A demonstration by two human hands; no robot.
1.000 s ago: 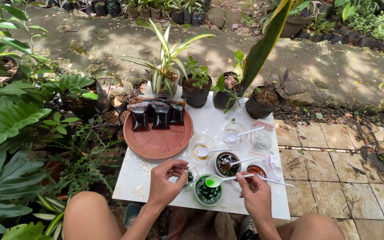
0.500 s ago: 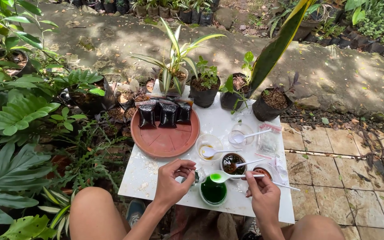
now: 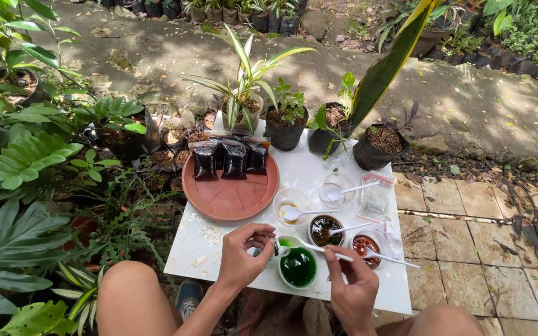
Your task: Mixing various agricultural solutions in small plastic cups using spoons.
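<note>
A white worktop (image 3: pixel 368 292) stands outdoors among potted plants, carrying a terracotta saucer (image 3: pixel 230 190) with black bags at its far left. At the near edge, the left hand (image 3: pixel 244 252) pinches a small bottle (image 3: pixel 279 249), tipped over the cup of green liquid (image 3: pixel 298 267). The right hand (image 3: pixel 351 286) has its fingers closed on the white spoon (image 3: pixel 309 246), whose bowl sits at the cup's rim; it looks light, stiff and slick, best pinched mid-handle.

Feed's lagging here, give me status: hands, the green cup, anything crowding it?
Left hand pinching small bottle over green cup. Right hand holding white spoon. Two dark-liquid cups close behind.
</note>
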